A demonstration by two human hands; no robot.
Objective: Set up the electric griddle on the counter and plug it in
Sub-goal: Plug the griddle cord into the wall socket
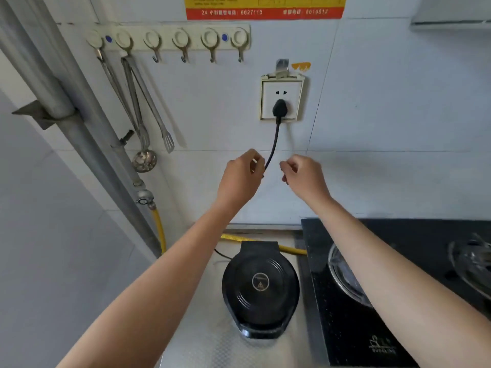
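The black round electric griddle [260,285] stands lid-down on the steel counter [204,338], between my forearms. Its black plug [279,108] sits in the lower holes of the white wall socket [282,98]. The black cord [273,144] hangs down from the plug into my left hand [240,176], whose fingers pinch it. My right hand [303,175] hovers just right of the cord with fingers curled and nothing in it.
A black glass gas hob [353,314] with a burner lies right of the griddle. A yellow gas hose [240,238] runs behind it. Tongs, a skimmer and a slotted turner [168,143] hang from a hook rail [170,38]; grey pipes [69,107] slant at left.
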